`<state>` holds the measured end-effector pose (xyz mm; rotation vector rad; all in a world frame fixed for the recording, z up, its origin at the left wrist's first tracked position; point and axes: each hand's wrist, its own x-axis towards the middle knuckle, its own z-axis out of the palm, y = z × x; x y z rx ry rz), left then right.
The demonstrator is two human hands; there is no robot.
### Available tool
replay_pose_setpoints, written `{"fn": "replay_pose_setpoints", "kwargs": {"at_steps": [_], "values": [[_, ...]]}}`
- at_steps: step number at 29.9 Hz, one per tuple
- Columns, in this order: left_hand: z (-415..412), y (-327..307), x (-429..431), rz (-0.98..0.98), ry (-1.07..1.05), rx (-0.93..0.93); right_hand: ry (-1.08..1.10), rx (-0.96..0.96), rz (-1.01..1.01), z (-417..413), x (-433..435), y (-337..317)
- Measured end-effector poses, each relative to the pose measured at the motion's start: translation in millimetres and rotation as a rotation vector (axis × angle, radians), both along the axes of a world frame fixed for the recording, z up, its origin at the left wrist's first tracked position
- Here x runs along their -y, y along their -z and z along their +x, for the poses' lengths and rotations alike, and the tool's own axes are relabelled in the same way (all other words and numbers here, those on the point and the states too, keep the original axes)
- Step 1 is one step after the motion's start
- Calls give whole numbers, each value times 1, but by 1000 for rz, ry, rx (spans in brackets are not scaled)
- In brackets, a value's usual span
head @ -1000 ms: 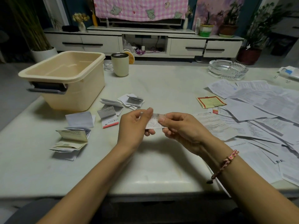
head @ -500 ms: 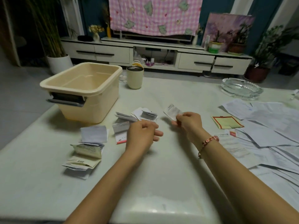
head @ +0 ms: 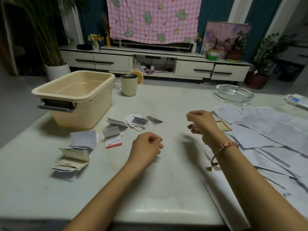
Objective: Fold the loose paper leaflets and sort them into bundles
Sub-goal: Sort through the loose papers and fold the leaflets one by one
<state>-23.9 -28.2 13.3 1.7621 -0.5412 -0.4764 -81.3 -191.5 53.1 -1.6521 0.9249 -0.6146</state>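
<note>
Small grey folded paper leaflet (head: 155,120) seen lying on the pale worktop (head: 166,189), beyond the fingers of the left hand (head: 145,146), these loosely curled, nothing held, right hand (head: 200,123) fingers relaxed, empty, loose white paper sheets (head: 266,135) beside them.

We count two hands: left hand (head: 146,147), right hand (head: 201,124). One beige bin (head: 75,100). One tumbler (head: 129,85). One glass ashtray (head: 233,95). One red-bordered card (head: 223,126). One braided bracelet (head: 227,145). On counter (head: 166,172), six clusters of folded leaflets (head: 73,157); leaflet number inside each unclear to us. Loose sheets (head: 266,130) at right overlap, so we get no count. Four potted plants (head: 214,53) behind.
</note>
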Motion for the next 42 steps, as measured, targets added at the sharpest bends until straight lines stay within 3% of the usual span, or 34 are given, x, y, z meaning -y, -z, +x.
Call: {"fn": "replay_pose_setpoints", "kwargs": {"at_steps": [4, 8, 14, 19, 23, 27, 29, 32, 36, 39, 42], "values": [[-38, -14, 24, -5, 43, 74, 102, 180, 128, -94, 18, -20], [-61, -23, 48, -17, 72, 238, 125, 125, 199, -144, 28, -17], [-85, -18, 74, 203, 271, 495, 137, 30, 168, -198, 54, -16], [-96, 5, 93, 330, 549, 586, 90, -115, -11, -208, 59, -7], [-91, 24, 105, 425, 579, 821, -69, -310, -218, -198, 55, 1], [-81, 32, 108, 273, 557, 1108, -213, -433, -351, -180, 51, 8], [-71, 38, 110, 198, 583, 1141, -262, -475, -414, -166, 53, 11], [-63, 41, 109, 99, 580, 1029, -316, -482, -482, -156, 53, 11], [-57, 34, 106, -74, 457, 681, -286, -409, -383, -143, 52, 16], [-56, 28, 110, -242, 301, 421, -36, -158, -110, -130, 54, 18], [-60, 22, 110, -353, 203, 123, -51, 67, 273, -120, 53, 15]]}}
